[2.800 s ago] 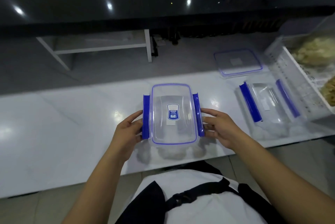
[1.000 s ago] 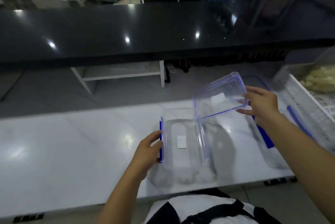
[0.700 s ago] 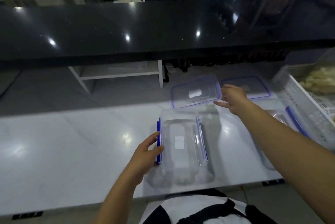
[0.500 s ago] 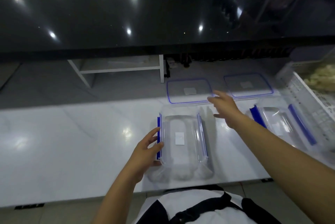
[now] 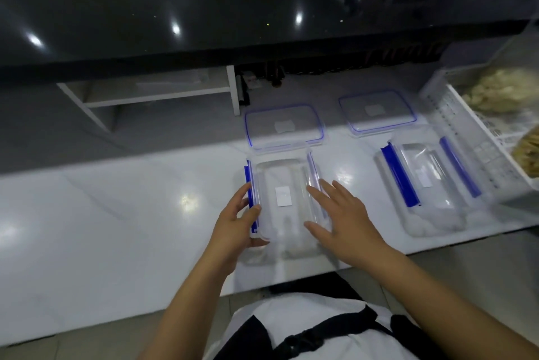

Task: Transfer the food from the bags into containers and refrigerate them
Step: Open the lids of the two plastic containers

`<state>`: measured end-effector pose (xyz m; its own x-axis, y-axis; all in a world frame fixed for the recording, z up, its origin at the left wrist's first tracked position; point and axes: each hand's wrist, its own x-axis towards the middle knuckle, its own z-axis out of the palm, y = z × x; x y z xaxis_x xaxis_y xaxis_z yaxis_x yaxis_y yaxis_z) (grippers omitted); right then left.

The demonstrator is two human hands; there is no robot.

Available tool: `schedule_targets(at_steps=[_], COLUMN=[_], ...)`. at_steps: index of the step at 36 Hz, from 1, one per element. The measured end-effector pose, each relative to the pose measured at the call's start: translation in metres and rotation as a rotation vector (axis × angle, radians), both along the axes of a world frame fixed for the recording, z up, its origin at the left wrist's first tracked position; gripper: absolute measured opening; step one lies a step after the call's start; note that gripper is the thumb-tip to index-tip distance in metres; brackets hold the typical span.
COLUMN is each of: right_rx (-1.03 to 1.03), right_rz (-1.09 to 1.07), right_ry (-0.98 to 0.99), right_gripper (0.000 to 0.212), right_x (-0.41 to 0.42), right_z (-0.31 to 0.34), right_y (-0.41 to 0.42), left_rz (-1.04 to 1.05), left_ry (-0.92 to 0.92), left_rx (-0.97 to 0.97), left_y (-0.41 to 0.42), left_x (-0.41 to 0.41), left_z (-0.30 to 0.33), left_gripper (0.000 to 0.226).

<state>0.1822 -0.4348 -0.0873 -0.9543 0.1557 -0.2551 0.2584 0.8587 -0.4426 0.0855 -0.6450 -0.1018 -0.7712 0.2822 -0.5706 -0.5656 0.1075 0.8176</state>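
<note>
On the white marble-look counter (image 5: 116, 213) everything's sitting ready, with a long glossy black countertop (image 5: 204, 9) running across above it and a white shelf frame (image 5: 163, 94) showing underneath on the grey floor. Off at the far right a white basket (image 5: 466, 132) is holding the bagged food (image 5: 501, 91), pale stuff up top and something more golden below it, too blurry to name.

Two clear containers are lying open. The right container (image 5: 428, 181) is sitting alone with its blue clips flipped out and its lid (image 5: 377, 111) lying just behind it. The near container (image 5: 284, 202) is right at the counter's front edge, its lid (image 5: 284, 126) resting just behind it too. Both look empty.

The left hand (image 5: 236, 225) is gripping the near container's left side, fingers curled round the blue clip with the thumb on the rim. The right hand (image 5: 344, 216) is hovering spread over the right rim, fingers straight; I can't tell whether it's actually touching.

So I'd say we're at the prep step: containers opened, no food moved yet. Next move is probably reaching into the basket for a bag and tipping it in, keeping the container steady since it's close to the edge.
</note>
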Motion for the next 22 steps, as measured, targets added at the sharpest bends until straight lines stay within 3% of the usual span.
schedule_targets(at_steps=[9,16,22], right_rx=[0.062,0.004,-0.034], right_rz=[0.026,0.002,-0.139], right_ry=[-0.052,0.033,0.124], right_gripper=[0.067,0.072,0.070], right_x=[0.000,0.017,0.069], right_z=[0.000,0.014,0.032], right_y=[0.011,0.030,0.070], left_rz=[-0.057,-0.383,-0.551], left_ry=[0.059,0.588,0.776], left_rx=[-0.091,-0.678,-0.737], left_y=[0.007,0.006,0.048], left_x=[0.005,0.028,0.069], left_z=[0.013,0.047,0.061], left_gripper=[0.054,0.074,0.085])
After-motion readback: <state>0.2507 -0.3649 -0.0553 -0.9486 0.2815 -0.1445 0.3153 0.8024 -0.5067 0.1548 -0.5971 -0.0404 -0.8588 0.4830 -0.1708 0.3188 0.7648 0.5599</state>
